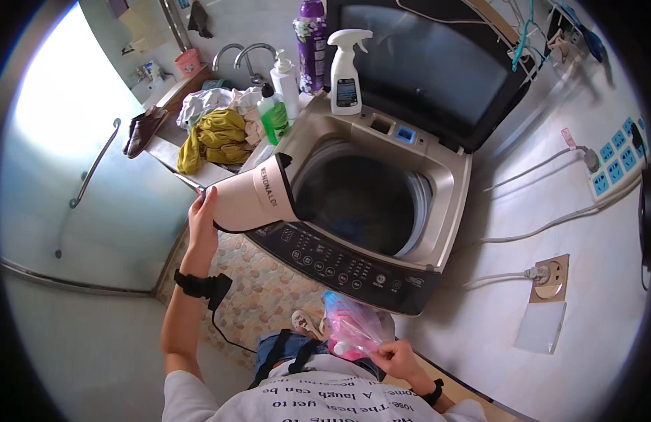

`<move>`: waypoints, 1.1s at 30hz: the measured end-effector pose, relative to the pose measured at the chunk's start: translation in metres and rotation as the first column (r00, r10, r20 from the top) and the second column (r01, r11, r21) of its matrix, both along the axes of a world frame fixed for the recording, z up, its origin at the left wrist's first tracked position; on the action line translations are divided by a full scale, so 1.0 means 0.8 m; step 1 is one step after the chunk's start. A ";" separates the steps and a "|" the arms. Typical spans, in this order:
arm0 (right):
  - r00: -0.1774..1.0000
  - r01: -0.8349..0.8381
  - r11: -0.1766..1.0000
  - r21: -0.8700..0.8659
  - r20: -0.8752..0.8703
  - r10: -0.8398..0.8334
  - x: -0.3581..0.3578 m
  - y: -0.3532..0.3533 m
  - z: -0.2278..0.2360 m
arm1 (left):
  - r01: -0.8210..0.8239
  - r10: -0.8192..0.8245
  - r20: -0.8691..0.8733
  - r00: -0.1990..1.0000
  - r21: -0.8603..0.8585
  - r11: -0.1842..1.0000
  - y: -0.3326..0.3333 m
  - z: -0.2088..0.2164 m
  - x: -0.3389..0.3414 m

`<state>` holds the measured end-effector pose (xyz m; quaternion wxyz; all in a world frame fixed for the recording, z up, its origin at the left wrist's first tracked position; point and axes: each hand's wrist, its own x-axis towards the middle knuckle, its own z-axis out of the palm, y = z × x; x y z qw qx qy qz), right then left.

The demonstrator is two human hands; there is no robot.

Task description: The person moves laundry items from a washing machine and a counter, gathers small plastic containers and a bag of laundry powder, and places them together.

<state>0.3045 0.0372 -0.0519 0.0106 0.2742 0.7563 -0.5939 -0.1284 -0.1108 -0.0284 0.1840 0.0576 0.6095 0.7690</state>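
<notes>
My left hand (203, 228) is closed on one end of a pale pink sun visor (242, 198) with dark trim. The visor is held up over the near left corner of a top-loading washing machine (448, 211), its far end reaching toward the tub opening. Low in front of my body, my right hand (397, 360) pinches the edge of a pink, see-through plastic bag (357, 323). A white round cap shows beside the bag; its contents are hard to make out. The machine's lid (417, 63) is raised, and its drum (357, 200) is dark inside.
A white spray bottle (346, 77) stands on the machine's back edge. Beside it are a purple bottle (311, 49), a white pump bottle (286, 84) and a green bottle (273, 116). Yellow clothes (216, 137) lie on the left counter. Power cords (543, 226) run along the right wall.
</notes>
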 end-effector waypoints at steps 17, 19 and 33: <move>0.997 0.079 0.997 0.003 -0.007 -0.079 0.012 -0.007 -0.013 | 0.119 -0.115 0.415 0.902 0.017 0.993 -0.018 -0.090 -0.022; 0.997 0.078 0.997 -0.003 -0.012 -0.078 0.013 -0.008 -0.019 | 0.104 -0.065 0.430 0.900 -0.067 0.992 -0.022 -0.094 -0.026; 0.985 0.171 0.979 0.110 -0.005 -0.172 -0.016 -0.057 -0.041 | 0.353 -0.447 0.535 0.717 0.275 0.894 -0.041 -0.116 -0.066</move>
